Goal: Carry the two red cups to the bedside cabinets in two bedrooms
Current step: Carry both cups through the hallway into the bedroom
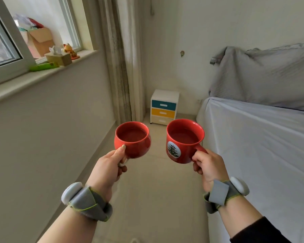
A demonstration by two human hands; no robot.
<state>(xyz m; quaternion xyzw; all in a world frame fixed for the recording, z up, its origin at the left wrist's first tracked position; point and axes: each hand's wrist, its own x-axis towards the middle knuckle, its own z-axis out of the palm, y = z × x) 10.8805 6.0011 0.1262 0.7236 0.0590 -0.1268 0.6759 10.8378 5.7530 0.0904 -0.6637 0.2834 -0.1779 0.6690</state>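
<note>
Two red cups, two hands, one bedside cabinet: a person stands in the narrow aisle between a window wall and a bed [256,137], carrying a cup in each hand at about the same height, the two cups apart with floor showing between them; the left hand [107,165] grips the handle of the round-bellied cup [132,140], thumb laid against its side and fingers curled round the pale handle beneath; the right hand [208,167] holds the straighter-sided cup [183,141] by its red handle, fingers [197,163] wrapped round it; both cups are glossy red inside and out and upright, each with liquid showing below the rim; the right-hand cup bears a white oval with a green tree, the left-hand one is plain on the side that shows; one grey band with a white pod sits on each wrist, two in all; ahead, on the floor in the corner beside the curtain [125,58], stands the small white bedside cabinet [164,106] with three drawers, teal, yellow and cream from top to bottom; the bed carries a white sheet and a grey cover at its head; the windowsill [42,74] holds one cardboard box, one tissue box, one small figurine and one green object.
</note>
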